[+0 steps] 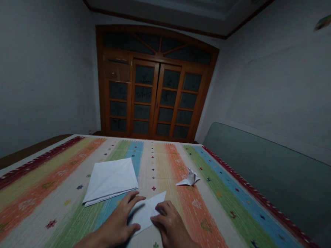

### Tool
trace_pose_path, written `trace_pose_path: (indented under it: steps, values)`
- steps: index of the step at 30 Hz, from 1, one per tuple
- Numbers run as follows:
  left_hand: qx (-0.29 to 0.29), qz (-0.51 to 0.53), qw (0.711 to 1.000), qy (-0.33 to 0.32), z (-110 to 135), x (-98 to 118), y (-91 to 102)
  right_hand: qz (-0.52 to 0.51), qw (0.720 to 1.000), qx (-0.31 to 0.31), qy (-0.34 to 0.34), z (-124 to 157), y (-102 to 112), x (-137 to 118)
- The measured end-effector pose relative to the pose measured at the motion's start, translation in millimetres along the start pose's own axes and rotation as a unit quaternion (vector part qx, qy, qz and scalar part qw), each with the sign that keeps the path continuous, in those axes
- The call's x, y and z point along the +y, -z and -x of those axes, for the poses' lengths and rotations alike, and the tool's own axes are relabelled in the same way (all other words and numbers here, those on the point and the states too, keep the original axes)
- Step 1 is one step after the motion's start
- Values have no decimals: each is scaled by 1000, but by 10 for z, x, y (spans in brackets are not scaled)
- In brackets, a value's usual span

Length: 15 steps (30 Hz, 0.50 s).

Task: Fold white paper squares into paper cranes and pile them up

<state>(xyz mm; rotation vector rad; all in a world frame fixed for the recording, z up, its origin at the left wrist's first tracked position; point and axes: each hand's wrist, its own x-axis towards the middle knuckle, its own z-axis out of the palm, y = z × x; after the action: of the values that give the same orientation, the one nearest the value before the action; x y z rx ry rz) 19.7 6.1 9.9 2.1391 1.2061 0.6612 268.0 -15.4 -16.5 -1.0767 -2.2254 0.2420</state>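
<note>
A small folded piece of white paper (147,209) lies on the cloth close in front of me, one pointed corner aimed up and right. My left hand (120,219) curves around its left side, thumb near the lower edge and fingertips at the upper edge. On the right side, my right hand (170,224) pinches the paper with thumb and bent fingers. Beyond my left hand lies a larger stack of white paper sheets (111,180). A folded paper crane (190,178) stands farther off to the right. Parts of the small paper are hidden under my fingers.
A striped, colourful tablecloth (77,212) covers the table. Along its right side runs a pale green panel or backrest (263,162). Wooden doors with glass panes (157,97) stand beyond the far edge, between white walls.
</note>
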Motion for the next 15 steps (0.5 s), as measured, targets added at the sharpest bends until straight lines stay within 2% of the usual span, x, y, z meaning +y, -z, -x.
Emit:
trace_pose_path:
  steps: [5,15]
  values:
    - [12,24,1000,-13,-15,-10,-45,-16,997,-28,69,24,-45,77]
    - [72,96,993,-1,-36,38,-106,-53,996,-52,50,25,-5,11]
